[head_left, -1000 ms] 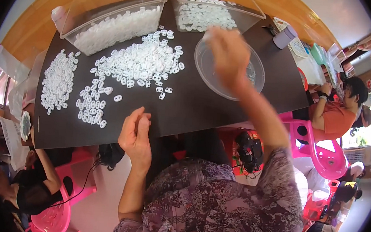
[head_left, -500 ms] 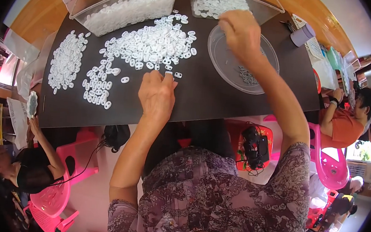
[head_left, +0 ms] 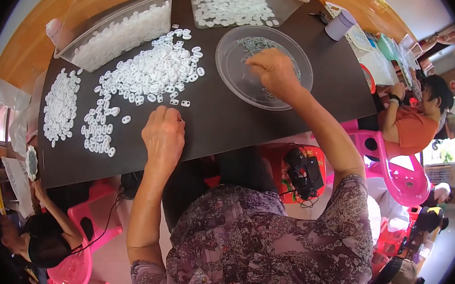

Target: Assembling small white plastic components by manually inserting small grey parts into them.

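Note:
My left hand [head_left: 163, 136] is closed over the dark table, just in front of the pile of small white oval plastic pieces [head_left: 156, 67], each with two holes. Whatever its fingers hold is hidden. Over a round clear plastic tray [head_left: 227, 83] is my right hand [head_left: 275, 73], fingertips pinched together. Nothing nameable shows between them. Small grey pieces that look like screws [head_left: 254, 42] lie in the tray, mostly along its far side and partly behind my right hand.
Clear bins of white pieces stand at the back left [head_left: 123, 37] and back middle [head_left: 235, 9]. Two smaller groups of pieces [head_left: 60, 107] [head_left: 99, 129] lie at left. A lavender cup [head_left: 341, 25] stands at the far right. Other people sit on both sides.
My right hand has come down from beside the back bin to over the tray. My view has shifted, and more grey pieces show in the tray. My left hand remains closed.

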